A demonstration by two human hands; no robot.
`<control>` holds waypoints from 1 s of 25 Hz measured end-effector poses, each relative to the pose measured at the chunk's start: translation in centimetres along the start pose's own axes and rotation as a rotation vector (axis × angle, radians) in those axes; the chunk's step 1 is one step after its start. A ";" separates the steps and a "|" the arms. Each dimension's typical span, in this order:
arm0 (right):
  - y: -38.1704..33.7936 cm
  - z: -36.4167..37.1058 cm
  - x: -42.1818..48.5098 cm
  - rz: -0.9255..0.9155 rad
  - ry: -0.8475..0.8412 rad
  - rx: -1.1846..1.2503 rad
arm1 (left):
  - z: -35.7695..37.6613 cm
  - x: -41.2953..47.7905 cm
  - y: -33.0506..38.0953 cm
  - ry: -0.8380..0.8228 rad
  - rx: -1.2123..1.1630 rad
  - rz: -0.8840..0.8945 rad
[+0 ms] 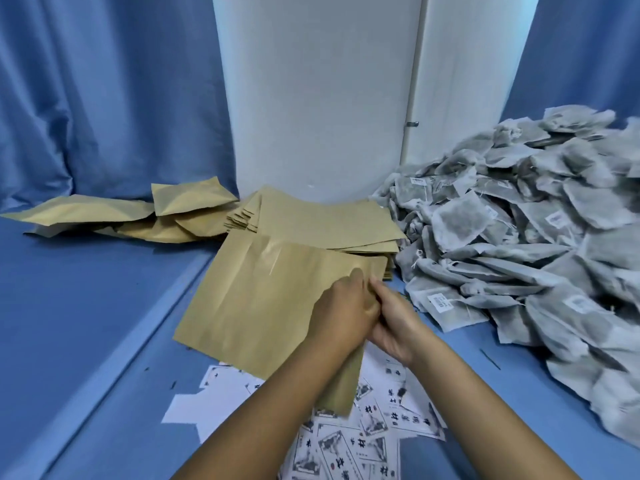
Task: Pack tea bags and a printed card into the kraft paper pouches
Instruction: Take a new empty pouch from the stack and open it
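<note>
A flat kraft paper pouch lies tilted over the table's middle, held at its right edge by both hands. My left hand grips that edge from the left, fingers curled over the paper. My right hand pinches the same edge from the right, touching the left hand. A stack of empty kraft pouches sits just behind. A big heap of grey tea bags with small white tags fills the right side. Printed cards lie scattered under my forearms.
Several bulging kraft pouches lie at the back left on the blue table. Blue curtains hang behind on both sides of a white pillar. A raised seam runs diagonally along the table's left part.
</note>
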State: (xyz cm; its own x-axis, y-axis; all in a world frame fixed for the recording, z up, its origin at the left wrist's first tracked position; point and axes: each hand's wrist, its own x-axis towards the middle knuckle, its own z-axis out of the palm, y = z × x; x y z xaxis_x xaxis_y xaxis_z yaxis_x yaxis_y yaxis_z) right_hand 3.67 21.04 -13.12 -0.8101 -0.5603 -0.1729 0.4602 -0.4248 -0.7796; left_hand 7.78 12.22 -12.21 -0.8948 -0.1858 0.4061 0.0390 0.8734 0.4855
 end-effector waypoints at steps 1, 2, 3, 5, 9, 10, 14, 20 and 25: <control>0.0 -1.2 -1.0 0.035 0.029 0.020 | 0.6 -0.5 0.0 -0.068 -0.079 -0.019; 0.2 -2.1 -1.5 0.066 0.049 0.018 | 1.1 -0.7 -0.1 -0.139 -0.128 -0.041; 0.4 -2.8 -2.0 0.102 0.065 0.016 | 1.7 -1.0 -0.3 -0.205 -0.151 -0.059; 0.8 -3.7 -2.1 0.155 0.081 0.013 | 3.0 -1.4 -0.8 -0.270 -0.147 -0.072; 0.7 -4.1 -1.9 0.230 0.015 0.101 | 4.7 -2.0 -1.6 -0.215 -0.428 -0.180; 0.6 -4.3 -1.7 0.234 -0.010 0.132 | 4.7 -2.0 -1.9 -0.217 -0.526 -0.213; 0.8 -4.7 -1.5 0.228 -0.084 0.141 | 4.4 -2.0 -2.3 -0.151 -0.581 -0.225; 1.5 -4.5 -1.3 0.118 -0.061 0.024 | 4.9 -2.6 -0.9 -0.031 -0.040 -0.118; 0.9 -4.0 -1.8 0.061 -0.108 -0.094 | 4.2 -2.3 -1.6 0.020 -0.414 -0.056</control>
State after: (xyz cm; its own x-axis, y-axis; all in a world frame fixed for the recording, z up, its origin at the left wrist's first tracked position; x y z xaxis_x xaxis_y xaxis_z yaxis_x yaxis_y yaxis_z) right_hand 4.06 24.55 -15.92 -0.7354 -0.6586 -0.1594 0.4672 -0.3225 -0.8232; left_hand 7.90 13.20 -17.17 -0.8917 -0.2401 0.3836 0.1699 0.6081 0.7755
